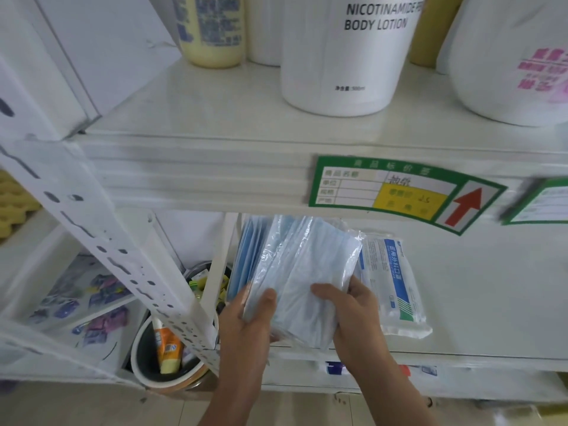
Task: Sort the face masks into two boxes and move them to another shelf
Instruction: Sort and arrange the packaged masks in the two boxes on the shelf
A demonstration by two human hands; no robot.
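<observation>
A stack of light blue face masks in clear plastic wrap [304,265] is tilted above the front of the lower shelf [479,290]. My left hand [246,324] grips the stack's left edge, thumb on top. My right hand [353,309] holds its lower right corner, thumb also on top. More blue mask packs [247,256] stand behind the stack on the left. A white mask packet with blue print [393,284] lies flat on the shelf just right of my right hand. No box is in view.
The upper shelf [215,118] carries a white body lotion bottle [347,53], a yellow bottle [212,29] and another white bottle [510,56]. A green price label [399,192] is on its front edge. A perforated white upright [123,241] stands left, a round bin [166,358] with tubes below.
</observation>
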